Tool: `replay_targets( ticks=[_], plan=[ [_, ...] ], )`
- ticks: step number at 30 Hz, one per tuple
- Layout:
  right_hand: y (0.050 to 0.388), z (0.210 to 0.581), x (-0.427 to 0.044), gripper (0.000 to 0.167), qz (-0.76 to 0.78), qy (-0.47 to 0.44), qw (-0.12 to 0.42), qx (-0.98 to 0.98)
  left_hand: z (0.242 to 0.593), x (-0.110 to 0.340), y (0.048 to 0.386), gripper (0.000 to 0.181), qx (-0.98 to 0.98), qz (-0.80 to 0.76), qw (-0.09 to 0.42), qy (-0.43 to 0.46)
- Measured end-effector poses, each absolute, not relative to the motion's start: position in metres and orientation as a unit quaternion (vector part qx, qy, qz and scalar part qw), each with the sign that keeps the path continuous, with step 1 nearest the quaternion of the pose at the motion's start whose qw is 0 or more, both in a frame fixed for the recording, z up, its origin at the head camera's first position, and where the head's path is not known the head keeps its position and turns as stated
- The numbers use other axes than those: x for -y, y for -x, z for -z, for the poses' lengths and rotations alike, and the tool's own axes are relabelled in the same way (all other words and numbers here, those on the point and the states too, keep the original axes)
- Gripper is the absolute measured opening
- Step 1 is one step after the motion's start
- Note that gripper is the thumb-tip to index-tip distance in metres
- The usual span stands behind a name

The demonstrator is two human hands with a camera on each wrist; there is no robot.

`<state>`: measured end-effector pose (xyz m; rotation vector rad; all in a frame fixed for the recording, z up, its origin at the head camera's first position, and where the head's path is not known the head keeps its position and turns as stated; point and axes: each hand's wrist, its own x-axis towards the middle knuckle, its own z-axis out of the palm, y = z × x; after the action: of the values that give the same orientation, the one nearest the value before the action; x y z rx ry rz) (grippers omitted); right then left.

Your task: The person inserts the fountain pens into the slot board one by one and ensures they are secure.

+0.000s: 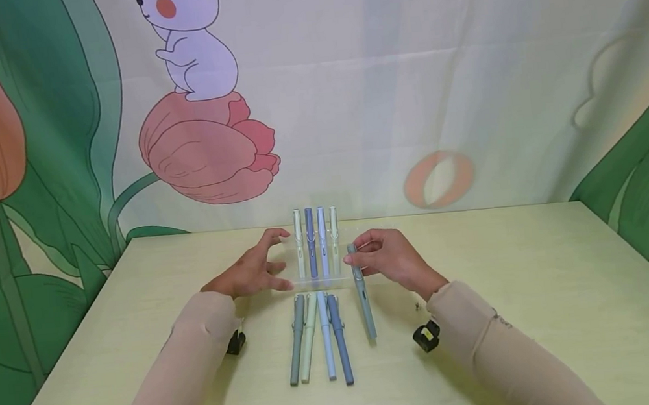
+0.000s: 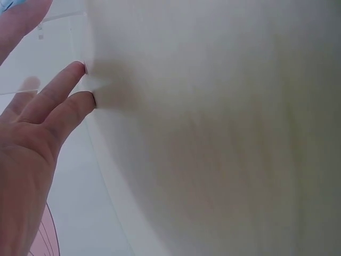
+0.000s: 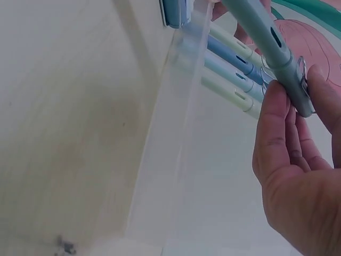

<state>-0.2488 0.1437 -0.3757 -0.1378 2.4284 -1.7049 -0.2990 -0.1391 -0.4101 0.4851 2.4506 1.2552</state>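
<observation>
A clear holder (image 1: 322,282) carries a row of several upright pens, among them a dark blue pen (image 1: 311,243) and a pale green one (image 3: 229,95). The right hand (image 1: 393,258) pinches a grey-green pen (image 1: 365,303) near its clip end, just right of that row; in the right wrist view the thumb and fingers of the right hand (image 3: 298,154) hold the same pen (image 3: 266,40). At the holder's left end, the left hand (image 1: 251,268) rests with fingers spread; the left wrist view shows the left hand's (image 2: 37,128) fingertips by the clear plastic.
Several pens lie side by side on the table in front of the holder: a grey-green one (image 1: 297,342), a light green one (image 1: 310,341), a light blue one (image 1: 327,339) and a dark blue one (image 1: 341,341). A printed curtain (image 1: 338,97) hangs behind the table (image 1: 139,351).
</observation>
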Motion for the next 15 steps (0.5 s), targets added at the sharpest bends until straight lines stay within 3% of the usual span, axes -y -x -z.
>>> replay_targets(
  ticks=[15],
  plan=[
    [0.260, 0.360, -0.151, 0.036, 0.577, 0.072, 0.049, -0.812, 0.408, 0.137, 0.297, 0.100, -0.862, -0.444, 0.170, -0.173]
  ],
)
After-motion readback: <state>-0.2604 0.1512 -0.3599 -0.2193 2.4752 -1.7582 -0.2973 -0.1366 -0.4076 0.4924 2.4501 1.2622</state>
